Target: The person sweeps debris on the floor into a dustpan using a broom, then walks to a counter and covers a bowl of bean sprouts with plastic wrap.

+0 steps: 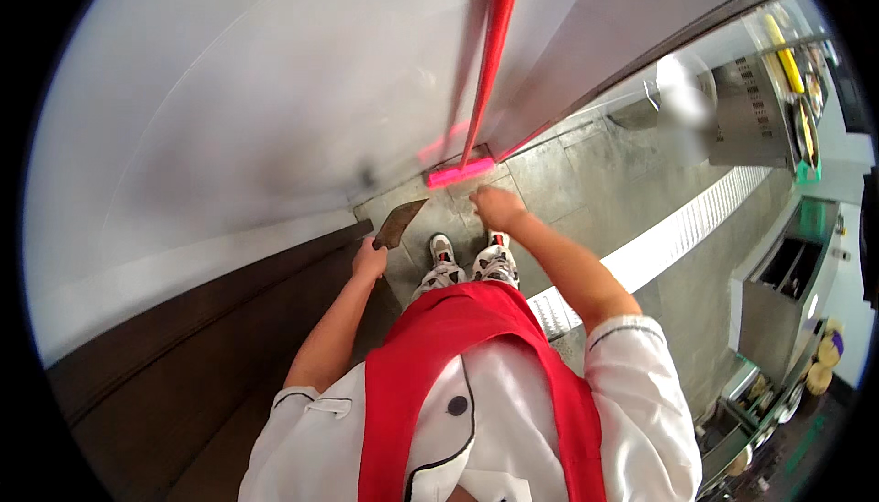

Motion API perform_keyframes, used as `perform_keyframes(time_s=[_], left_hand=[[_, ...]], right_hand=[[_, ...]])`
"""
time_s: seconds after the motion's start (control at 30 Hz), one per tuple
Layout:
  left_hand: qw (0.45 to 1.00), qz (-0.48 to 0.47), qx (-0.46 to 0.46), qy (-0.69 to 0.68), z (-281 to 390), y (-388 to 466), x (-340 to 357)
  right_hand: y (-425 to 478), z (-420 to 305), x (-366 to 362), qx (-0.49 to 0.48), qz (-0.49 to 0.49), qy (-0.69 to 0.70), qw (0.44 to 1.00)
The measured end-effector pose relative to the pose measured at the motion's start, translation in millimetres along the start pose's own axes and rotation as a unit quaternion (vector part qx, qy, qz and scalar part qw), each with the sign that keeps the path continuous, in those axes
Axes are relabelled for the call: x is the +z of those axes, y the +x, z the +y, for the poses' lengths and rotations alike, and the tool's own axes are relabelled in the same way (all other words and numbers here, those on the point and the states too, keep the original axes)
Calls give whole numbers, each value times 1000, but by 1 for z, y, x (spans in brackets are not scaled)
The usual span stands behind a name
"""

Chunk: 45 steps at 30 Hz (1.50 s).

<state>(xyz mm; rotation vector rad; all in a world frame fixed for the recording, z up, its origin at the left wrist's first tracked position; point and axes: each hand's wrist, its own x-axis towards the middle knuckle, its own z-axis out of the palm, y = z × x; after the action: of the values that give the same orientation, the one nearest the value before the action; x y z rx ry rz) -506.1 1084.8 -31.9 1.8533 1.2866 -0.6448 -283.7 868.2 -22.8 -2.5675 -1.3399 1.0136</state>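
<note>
My left hand (369, 259) is closed on the handle of a broad-bladed knife (400, 222), whose dark, stained blade points away from me, up and to the right. My right hand (497, 208) is in front of me over the tiled floor, fingers bent; whether anything is between them cannot be told. Just beyond it a pink broom head (460, 173) rests on the floor in the corner, and its red handle (493, 55) leans upright by the pale wall.
A dark panel or cabinet (206, 323) runs along my left. To the right, a metal floor grate (659, 241) crosses the tiles. Farther right are a steel appliance (748, 114), a steel sink unit (783, 289) and a counter with food containers (752, 392).
</note>
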Motion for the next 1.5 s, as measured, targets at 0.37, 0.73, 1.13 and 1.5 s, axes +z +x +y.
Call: perform_keyframes(time_s=[0.37, 0.73, 1.13, 1.5], left_hand=[[974, -13, -31, 225, 26, 166, 83], [974, 36, -66, 214, -9, 341, 174], [969, 98, -5, 229, -25, 444, 225], [976, 134, 62, 161, 9, 381, 192]], right_hand=[[-26, -44, 170, 16, 33, 304, 952], [7, -8, 287, 41, -6, 377, 925], [20, 15, 345, 38, -22, 362, 931], [68, 4, 284, 27, 80, 344, 935]])
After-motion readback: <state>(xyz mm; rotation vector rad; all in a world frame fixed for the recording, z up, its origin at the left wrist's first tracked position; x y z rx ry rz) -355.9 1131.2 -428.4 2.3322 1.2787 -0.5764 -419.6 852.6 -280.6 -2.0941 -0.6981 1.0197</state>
